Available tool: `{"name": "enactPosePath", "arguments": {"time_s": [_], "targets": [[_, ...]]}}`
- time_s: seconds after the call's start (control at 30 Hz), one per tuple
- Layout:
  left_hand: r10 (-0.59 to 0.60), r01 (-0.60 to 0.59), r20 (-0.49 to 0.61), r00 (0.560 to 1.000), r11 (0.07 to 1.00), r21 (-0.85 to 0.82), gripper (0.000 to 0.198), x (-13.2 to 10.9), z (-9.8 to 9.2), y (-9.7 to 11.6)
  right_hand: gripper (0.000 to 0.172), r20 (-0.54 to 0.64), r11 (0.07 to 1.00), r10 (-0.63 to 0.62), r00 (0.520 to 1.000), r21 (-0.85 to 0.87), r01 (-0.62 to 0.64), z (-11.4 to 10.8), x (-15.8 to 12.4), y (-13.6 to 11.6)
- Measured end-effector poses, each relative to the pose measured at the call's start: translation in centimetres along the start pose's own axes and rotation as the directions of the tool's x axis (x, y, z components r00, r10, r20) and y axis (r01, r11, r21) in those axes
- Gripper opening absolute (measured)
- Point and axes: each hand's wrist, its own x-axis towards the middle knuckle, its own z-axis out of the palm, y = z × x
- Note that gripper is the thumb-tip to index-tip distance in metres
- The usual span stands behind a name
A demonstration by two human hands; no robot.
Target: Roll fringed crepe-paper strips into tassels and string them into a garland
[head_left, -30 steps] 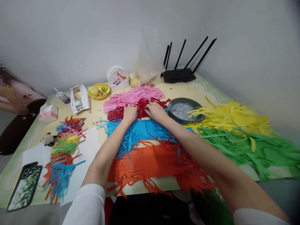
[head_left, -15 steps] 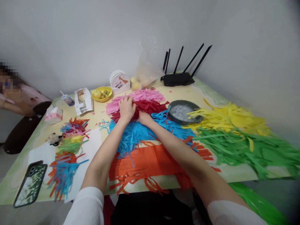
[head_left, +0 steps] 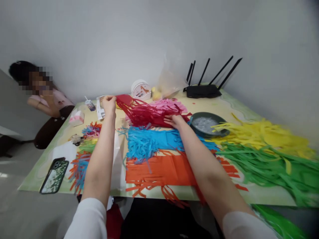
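Note:
Red fringed crepe paper [head_left: 147, 114] stretches between my two hands across the middle of the table. My left hand [head_left: 109, 103] pinches its left end, raised off the surface. With fingers stretched out, my right hand [head_left: 176, 121] rests on the strips toward the right end. Behind the red lies pink fringed paper [head_left: 171, 105]. Nearer to me are blue fringed paper [head_left: 166, 139] and an orange sheet [head_left: 159, 169] with cut edges. A dark green bowl [head_left: 219, 120] of something whitish sits just right of my right hand.
Yellow strips [head_left: 269, 134] and green strips [head_left: 269, 166] cover the table's right side. A black router [head_left: 203, 91] stands at the back. On the left are a phone [head_left: 54, 176], small multicoloured tassels [head_left: 79, 166] and a tissue pack [head_left: 76, 118]. A person sits beyond the left edge.
My hands have moved apart, the left one up and to the left, drawing the bunched red paper out lengthwise. My right hand has shifted right and its fingers now extend. The view has turned left.

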Motion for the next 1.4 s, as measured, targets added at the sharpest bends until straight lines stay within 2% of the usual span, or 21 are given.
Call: {"name": "enactPosePath", "arguments": {"time_s": [0.1, 0.2, 0.23, 0.3, 0.43, 0.57, 0.63, 0.7, 0.73, 0.77, 0.83, 0.9, 1.0, 1.1, 1.17, 1.2, 1.3, 1.4], "targets": [[-0.066, 0.066, -0.06, 0.996, 0.998, -0.003, 0.01, 2.2, -4.2, 2.6, 0.03, 0.033, 0.981, 0.053, 0.998, 0.186, -0.058, -1.2, -0.9, -0.2], [-0.004, 0.002, -0.187, 0.982, 1.0, -0.007, 0.008, 2.3, -8.3, 5.4, 0.029, 0.075, 0.951, 0.072, 0.995, 0.295, -0.091, -1.5, -2.4, -0.4], [0.041, -0.041, -0.223, 0.974, 0.999, 0.001, 0.002, 1.7, -9.4, 6.3, 0.029, 0.092, 0.946, 0.077, 0.993, 0.308, -0.102, -1.5, -3.1, -0.5], [0.126, -0.124, -0.237, 0.963, 0.992, 0.024, 0.012, -0.5, -11.4, 7.5, 0.026, 0.128, 0.948, 0.087, 0.988, 0.295, -0.121, -1.4, -4.5, -0.9], [0.255, -0.242, -0.111, 0.961, 0.963, 0.114, 0.015, -6.9, -13.5, 8.2, 0.021, 0.143, 0.985, 0.111, 0.984, 0.118, -0.128, -1.2, -7.8, -2.7], [0.283, -0.282, 0.039, 0.958, 0.915, 0.289, 0.013, -12.6, -13.9, 8.1, 0.018, 0.047, 0.992, 0.039, 0.998, -0.124, -0.033, 0.0, -12.8, -6.7], [0.255, -0.282, 0.122, 0.959, 0.893, 0.351, 0.011, -15.0, -13.5, 8.4, 0.02, 0.003, 0.978, -0.057, 0.998, -0.201, 0.056, 1.7, -16.5, -9.0], [0.215, -0.277, 0.198, 0.956, 0.883, 0.379, 0.011, -17.1, -13.0, 8.9, 0.028, 0.023, 0.952, -0.201, 0.979, -0.233, 0.201, 4.2, -20.5, -10.8], [0.187, -0.267, 0.238, 0.953, 0.888, 0.374, 0.012, -18.1, -12.8, 9.1, 0.036, 0.085, 0.888, -0.374, 0.923, -0.254, 0.383, 5.4, -22.3, -11.4], [0.154, -0.251, 0.276, 0.949, 0.899, 0.358, 0.012, -19.0, -12.6, 9.4, 0.045, 0.126, 0.798, -0.517, 0.846, -0.285, 0.53, 6.6, -23.9, -11.8], [0.099, -0.209, 0.336, 0.937, 0.928, 0.309, 0.013, -20.6, -12.7, 9.8, 0.043, 0.128, 0.654, -0.67, 0.731, -0.362, 0.664, 8.0, -26.0, -12.2], [0.076, -0.185, 0.381, 0.922, 0.948, 0.26, 0.012, -21.7, -13.2, 9.9, 0.03, 0.086, 0.608, -0.706, 0.703, -0.438, 0.663, 7.9, -26.8, -12.1], [0.08, -0.185, 0.422, 0.903, 0.959, 0.215, 0.011, -22.6, -14.1, 9.6, 0.023, 0.067, 0.575, -0.72, 0.69, -0.5, 0.648, 5.9, -27.1, -12.1], [0.038, -0.121, 0.465, 0.884, 0.981, 0.151, 0.01, -23.0, -14.5, 9.4, 0.019, 0.114, 0.492, -0.792, 0.6, -0.462, 0.738, 4.2, -27.9, -12.5], [0.012, -0.064, 0.499, 0.867, 0.994, 0.086, 0.009, -23.4, -14.3, 9.5, 0.032, 0.18, 0.429, -0.818, 0.546, -0.441, 0.788, 4.2, -28.7, -12.7], [0.013, -0.05, 0.511, 0.859, 0.997, 0.06, 0.009, -23.5, -14.2, 9.6, 0.036, 0.211, 0.403, -0.815, 0.539, -0.462, 0.79, 4.5, -29.1, -12.7], [0.044, -0.079, 0.537, 0.843, 0.996, 0.042, 0.009, -24.0, -14.1, 9.9, 0.022, 0.236, 0.346, -0.781, 0.578, -0.608, 0.715, 5.0, -29.5, -12.5], [0.055, -0.124, 0.566, 0.823, 0.989, 0.085, 0.009, -24.1, -14.2, 9.9, 0.02, 0.225, 0.303, -0.772, 0.595, -0.693, 0.655, 4.7, -29.3, -12.7]]}}
